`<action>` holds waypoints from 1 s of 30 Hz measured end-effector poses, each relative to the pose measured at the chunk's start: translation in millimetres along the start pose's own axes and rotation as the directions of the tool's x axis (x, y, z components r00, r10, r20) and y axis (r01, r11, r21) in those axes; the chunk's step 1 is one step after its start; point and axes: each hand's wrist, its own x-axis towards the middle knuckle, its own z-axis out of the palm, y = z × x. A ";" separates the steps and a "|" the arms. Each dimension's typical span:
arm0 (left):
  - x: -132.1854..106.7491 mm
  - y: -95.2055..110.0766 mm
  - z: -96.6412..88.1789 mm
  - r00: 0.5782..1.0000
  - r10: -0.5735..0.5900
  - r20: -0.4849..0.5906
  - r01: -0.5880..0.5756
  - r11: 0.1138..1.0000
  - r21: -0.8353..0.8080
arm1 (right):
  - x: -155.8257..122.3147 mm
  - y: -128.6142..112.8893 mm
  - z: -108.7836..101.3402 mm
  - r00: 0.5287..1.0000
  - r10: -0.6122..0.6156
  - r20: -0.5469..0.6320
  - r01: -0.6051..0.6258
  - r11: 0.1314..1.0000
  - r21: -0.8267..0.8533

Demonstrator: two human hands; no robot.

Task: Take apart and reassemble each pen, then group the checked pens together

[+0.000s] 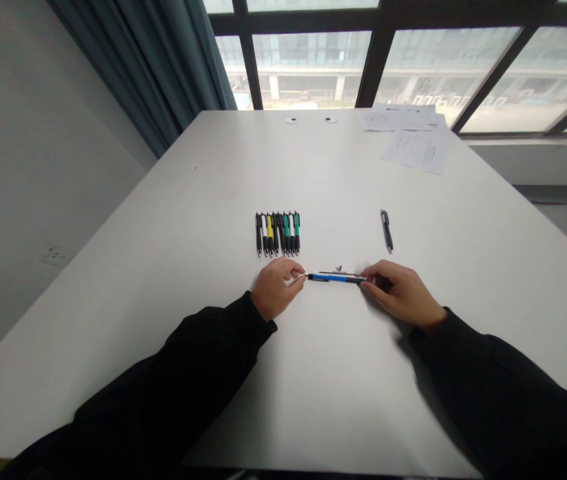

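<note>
A blue pen (333, 277) lies crosswise just above the white table (313, 373), held at both ends. My left hand (276, 288) pinches its left tip with closed fingers. My right hand (401, 293) grips its dark right end, fingers curled. Small loose parts (338, 269) rest on the table right behind the pen. A row of several pens (277, 234) with black, yellow, white and green barrels lies side by side just beyond my left hand. A single dark pen (387, 231) lies apart, beyond my right hand.
Sheets of printed paper (416, 148) lie at the far right of the table, with more paper (396, 118) at the far edge. Two small round caps (291, 121) sit near the far edge. A dark curtain (163, 67) hangs far left beside large windows.
</note>
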 end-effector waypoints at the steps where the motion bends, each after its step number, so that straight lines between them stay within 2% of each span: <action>1: 0.0 -0.3 0.2 1.000 0.003 0.003 -0.003 1.000 0.002 | 0.0 -0.1 0.0 1.000 -0.001 -0.002 0.001 1.000 0.001; 30: 1.0 2.1 -2.0 0.999 0.019 0.027 -0.019 1.000 0.001 | 1.0 0.5 2.0 0.999 0.016 -0.035 -0.016 1.000 0.015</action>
